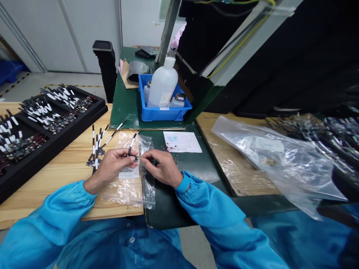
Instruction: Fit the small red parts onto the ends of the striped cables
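Note:
My left hand [112,164] pinches a small circuit board [136,158] with a black-and-white flat strip [134,140] rising from it. Close by on the right, my right hand [164,168] has thumb and index finger pressed together at the board's edge; whatever lies between those fingertips is too small to make out. Under both hands lies a clear plastic bag [148,190] with a white label [129,172]. Several similar boards with strips [97,149] lie left of my left hand. Tiny dark and reddish parts [171,148] are scattered beyond my right hand.
Black trays [53,140] packed with boards and strips stand at left. A blue bin [165,114] holds a large white bottle [164,84] and smaller ones. A printed paper [186,142] lies on the green mat. At right are cardboard [238,179] and a large plastic bag [280,160].

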Demonstrator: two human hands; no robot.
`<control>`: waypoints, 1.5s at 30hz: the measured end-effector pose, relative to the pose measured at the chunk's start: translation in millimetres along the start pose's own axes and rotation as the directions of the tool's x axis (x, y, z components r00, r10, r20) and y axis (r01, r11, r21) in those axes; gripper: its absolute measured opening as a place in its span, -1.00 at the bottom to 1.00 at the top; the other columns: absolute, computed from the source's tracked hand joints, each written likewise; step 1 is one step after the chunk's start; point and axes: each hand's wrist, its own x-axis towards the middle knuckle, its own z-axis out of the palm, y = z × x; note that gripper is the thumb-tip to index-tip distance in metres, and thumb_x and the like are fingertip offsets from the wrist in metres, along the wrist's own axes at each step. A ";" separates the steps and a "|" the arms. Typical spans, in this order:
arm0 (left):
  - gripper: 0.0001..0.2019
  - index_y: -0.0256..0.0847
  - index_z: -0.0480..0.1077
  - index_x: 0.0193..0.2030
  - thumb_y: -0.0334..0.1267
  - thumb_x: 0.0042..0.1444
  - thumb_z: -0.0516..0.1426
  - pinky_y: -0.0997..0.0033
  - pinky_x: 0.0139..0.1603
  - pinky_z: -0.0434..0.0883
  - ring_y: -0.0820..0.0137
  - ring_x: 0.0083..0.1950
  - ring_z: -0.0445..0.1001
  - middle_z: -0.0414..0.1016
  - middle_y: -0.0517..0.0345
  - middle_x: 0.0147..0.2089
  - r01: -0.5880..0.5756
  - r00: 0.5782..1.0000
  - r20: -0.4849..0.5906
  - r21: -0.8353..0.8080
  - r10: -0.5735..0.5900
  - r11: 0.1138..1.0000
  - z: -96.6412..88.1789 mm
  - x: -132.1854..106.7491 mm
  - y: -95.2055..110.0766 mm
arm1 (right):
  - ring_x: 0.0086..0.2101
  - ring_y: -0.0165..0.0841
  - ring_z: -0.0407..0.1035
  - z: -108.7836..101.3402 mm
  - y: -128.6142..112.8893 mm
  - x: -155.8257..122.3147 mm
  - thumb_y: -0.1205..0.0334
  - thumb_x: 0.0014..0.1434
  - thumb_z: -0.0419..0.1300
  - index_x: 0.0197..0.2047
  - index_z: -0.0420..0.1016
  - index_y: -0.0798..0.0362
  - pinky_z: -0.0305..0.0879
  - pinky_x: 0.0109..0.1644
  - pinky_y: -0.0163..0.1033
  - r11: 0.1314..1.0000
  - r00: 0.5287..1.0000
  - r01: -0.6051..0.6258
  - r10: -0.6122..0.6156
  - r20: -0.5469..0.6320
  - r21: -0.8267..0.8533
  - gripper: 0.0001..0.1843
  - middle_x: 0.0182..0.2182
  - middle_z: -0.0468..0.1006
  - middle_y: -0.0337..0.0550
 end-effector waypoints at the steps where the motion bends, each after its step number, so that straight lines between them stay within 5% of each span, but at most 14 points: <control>1: -0.63 -0.32 0.59 -0.23 -0.19 -0.18 0.46 0.41 -0.25 0.56 0.37 -0.39 0.61 0.63 0.08 -0.35 0.005 1.000 -0.014 -0.017 -0.006 1.000 0.7 0.0 0.7 | -0.43 -0.42 0.40 0.2 0.5 -0.1 0.35 0.29 0.16 -0.27 0.49 0.09 0.31 -0.31 -0.33 1.000 1.000 0.000 0.000 0.003 -0.001 -0.90 -0.42 0.56 -0.18; 26: -0.71 -0.29 0.57 -0.31 -0.26 -0.17 0.47 0.50 -0.27 0.59 0.42 -0.38 0.62 0.63 0.14 -0.36 -0.045 0.999 -0.025 -0.018 0.045 0.999 -1.0 1.9 -4.1 | -0.43 -0.44 0.39 1.1 0.8 0.0 0.37 0.29 0.16 -0.29 0.48 0.09 0.31 -0.31 -0.34 0.999 1.000 0.010 -0.010 0.003 -0.031 -0.89 -0.41 0.56 -0.18; 45: -0.77 -0.26 0.58 -0.36 -0.19 -0.10 0.43 0.53 -0.37 0.52 0.43 -0.44 0.56 0.60 0.16 -0.47 -0.173 0.982 -0.041 0.216 0.186 0.961 2.2 -3.8 0.0 | -0.42 -0.42 0.43 1.5 4.2 -1.5 0.33 0.30 0.17 -0.26 0.52 0.08 0.34 -0.30 -0.32 0.998 0.999 0.036 -0.037 -0.015 -0.047 -0.89 -0.40 0.59 -0.16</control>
